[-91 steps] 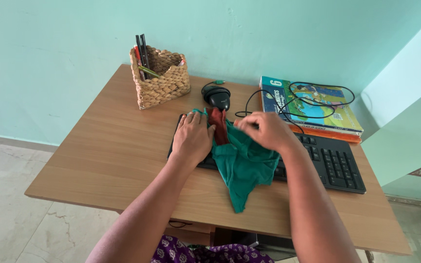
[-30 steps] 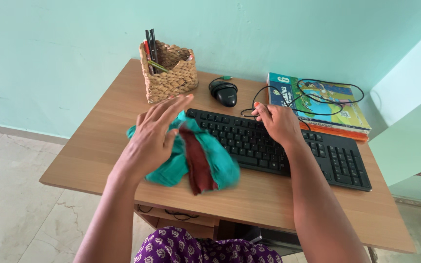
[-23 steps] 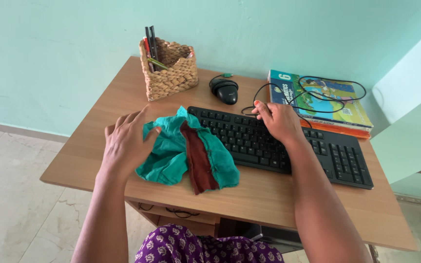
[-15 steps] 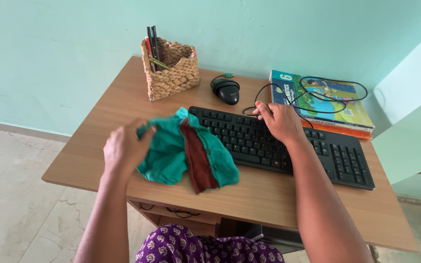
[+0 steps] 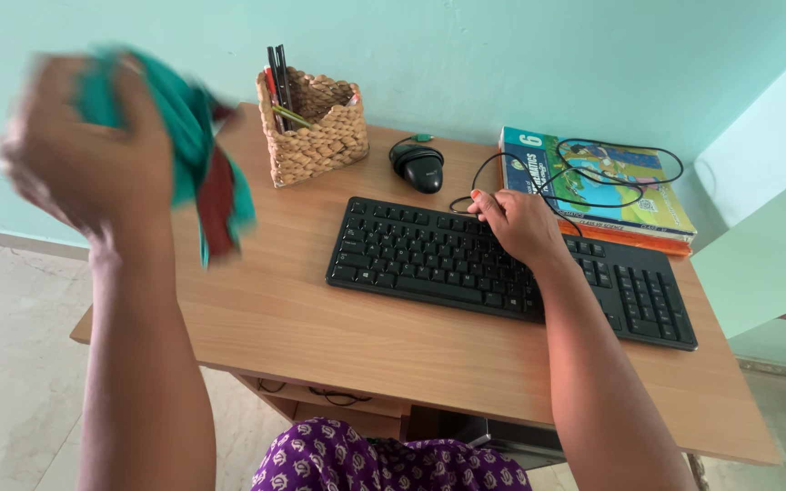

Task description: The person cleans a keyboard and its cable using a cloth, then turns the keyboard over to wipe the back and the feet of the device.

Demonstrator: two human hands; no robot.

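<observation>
Your left hand [image 5: 79, 150] is raised off the desk [image 5: 275, 300], fist closed on the green cloth with a dark red strip [image 5: 197, 155]; cloth hangs in the air, blurred, above the desk's left edge. Your right hand [image 5: 516, 223] rests flat, fingers loosely spread, on the top edge of the black keyboard [image 5: 429, 264], gripping nothing. Black mouse [image 5: 420, 168] sits behind the keyboard, wicker basket [image 5: 316, 141] with pens to its left. Book [image 5: 593, 186] at right, black cable [image 5: 593, 177] looped on it.
</observation>
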